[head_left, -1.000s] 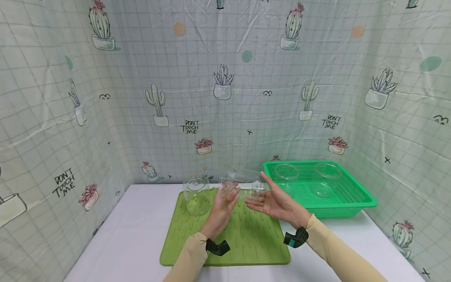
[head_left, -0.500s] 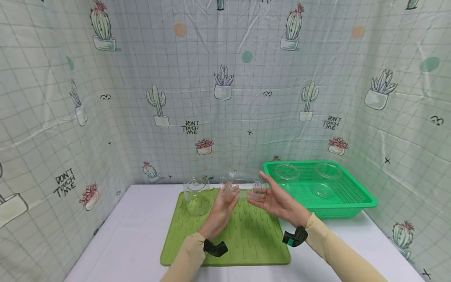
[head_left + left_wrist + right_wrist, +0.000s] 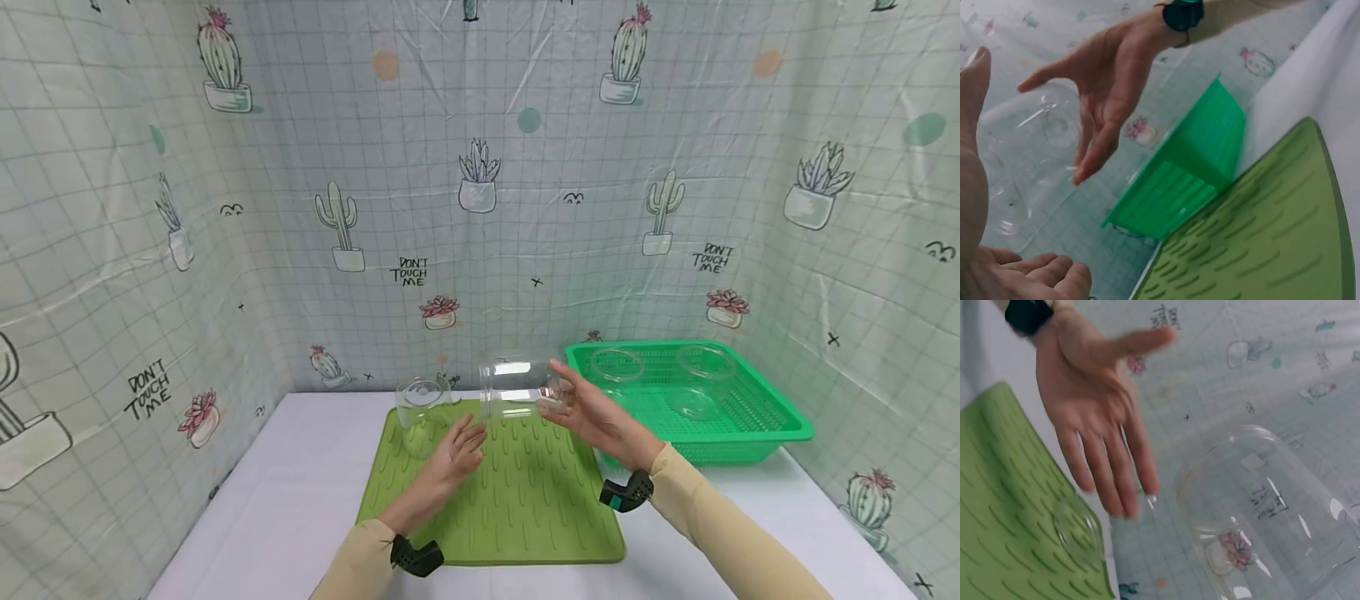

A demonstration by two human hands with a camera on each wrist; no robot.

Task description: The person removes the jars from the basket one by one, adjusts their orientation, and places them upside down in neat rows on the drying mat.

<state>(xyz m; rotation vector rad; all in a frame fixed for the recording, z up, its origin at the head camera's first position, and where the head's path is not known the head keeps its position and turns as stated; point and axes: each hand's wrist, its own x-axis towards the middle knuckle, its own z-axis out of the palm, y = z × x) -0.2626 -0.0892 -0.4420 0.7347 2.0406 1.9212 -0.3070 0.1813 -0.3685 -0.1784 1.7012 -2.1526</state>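
A clear jar (image 3: 517, 387) is held sideways above the green mat (image 3: 525, 508), its open mouth towards the left. My right hand (image 3: 600, 421) grips the jar's base end between thumb and fingers. Lower and to the left, apart from the jar, my left hand (image 3: 447, 458) has its fingers extended and holds nothing. The right wrist view shows the left hand (image 3: 1094, 419) palm on, fingers straight, beside the clear jar (image 3: 1266, 512). A second clear jar (image 3: 423, 412) stands on the mat's far left corner.
At the back right, a green plastic basket (image 3: 783, 429) contains two clear jars, one at its left (image 3: 617, 367) and another further right (image 3: 705, 367). A white tabletop (image 3: 247, 492) surrounds the mat. Patterned cloth (image 3: 510, 250) hangs behind and at both sides.
My left hand has let go of the jar and moved down and left. The jar stays in my right hand, a little higher and more plainly visible.
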